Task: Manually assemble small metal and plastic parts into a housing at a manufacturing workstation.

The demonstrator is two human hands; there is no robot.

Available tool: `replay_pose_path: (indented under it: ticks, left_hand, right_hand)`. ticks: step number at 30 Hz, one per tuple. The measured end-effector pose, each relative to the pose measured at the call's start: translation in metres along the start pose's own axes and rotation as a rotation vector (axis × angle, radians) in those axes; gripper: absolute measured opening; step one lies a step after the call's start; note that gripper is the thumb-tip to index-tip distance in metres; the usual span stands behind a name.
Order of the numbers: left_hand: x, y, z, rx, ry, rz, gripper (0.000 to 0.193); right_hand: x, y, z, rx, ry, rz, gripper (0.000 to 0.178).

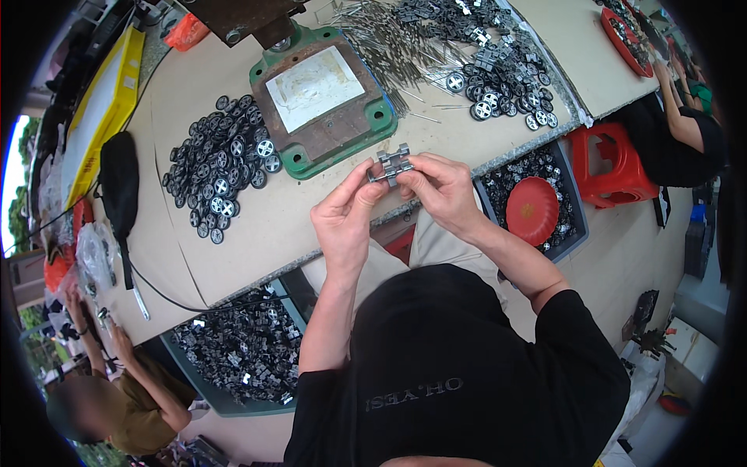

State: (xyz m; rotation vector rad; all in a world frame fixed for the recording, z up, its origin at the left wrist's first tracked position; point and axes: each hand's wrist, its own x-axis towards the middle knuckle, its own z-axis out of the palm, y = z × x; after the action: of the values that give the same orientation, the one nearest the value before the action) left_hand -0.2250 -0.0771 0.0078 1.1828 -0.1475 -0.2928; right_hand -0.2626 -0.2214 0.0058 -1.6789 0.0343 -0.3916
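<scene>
Between my two hands, just over the table's front edge, is a small grey plastic chassis-like part [394, 164]. My left hand [349, 215] pinches its left end with thumb and forefinger. From the other side my right hand [440, 189] grips it with the fingertips. Behind the hands stands a small press with a green and brown base [331, 148] and a pale sheet [313, 88] on its plate. A pile of small black toy wheels [223, 159] lies left of the press. To its right are thin metal rods [377, 48] and a heap of dark parts and wheels [506, 70].
Below the table edge, a bin of dark parts [233, 409] stands at left. Another bin [579, 222] at right holds a red dish [532, 210]. Beside it is a red stool [609, 167]. Other people's arms [149, 372] work at far left and far right. A black cable [167, 299] crosses the table's left side.
</scene>
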Motion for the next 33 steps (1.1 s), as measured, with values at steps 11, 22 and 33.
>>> replay_pose_path:
  ticks: [11,22,33]
  left_hand:
    - [0.001,-0.011,-0.012,-0.263,-0.066,-0.2,0.033]
    - [0.008,-0.004,-0.013,-0.367,-0.396,-0.294,0.045]
    - [0.005,-0.012,-0.006,-0.63,-0.268,-0.427,0.048]
  right_hand:
    - [0.01,-0.005,-0.019,0.401,-0.258,0.41,0.02]
    - [0.015,-0.013,-0.022,0.336,-0.369,0.503,0.018]
    - [0.046,0.0,-0.108,-0.967,0.023,-0.064,0.028]
